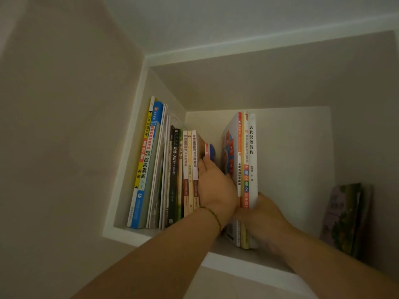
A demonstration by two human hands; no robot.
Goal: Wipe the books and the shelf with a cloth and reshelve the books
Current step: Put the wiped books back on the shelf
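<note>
Cream-white panels form the shelf (164, 236), a recessed cubby seen from below and to one side. At its left end a row of books (170, 169) stands upright, spines outward: a tall yellow one and a blue one against the side wall, then thin pale ones, a black spine, a green one and three tan-and-white ones. Well to the right, a separate group of three books (247, 160) stands with a white spine lettered in black on its outer side; this group tilts a little to the right. In the gap between the two sets the left hand (216, 186) reaches in, fingers extended toward a small red-and-blue book (209, 152) set deeper in the shelf; the fingertips touch it, though whether they pinch it cannot be told. A thin green cord circles that wrist. The right hand (262, 214) grasps the lower part of the three-book group, fingers wrapped around the spines and the outer cover. At the far right of the cubby a dark green and purple book (345, 216) leans against the side wall, apart from the others.
</note>
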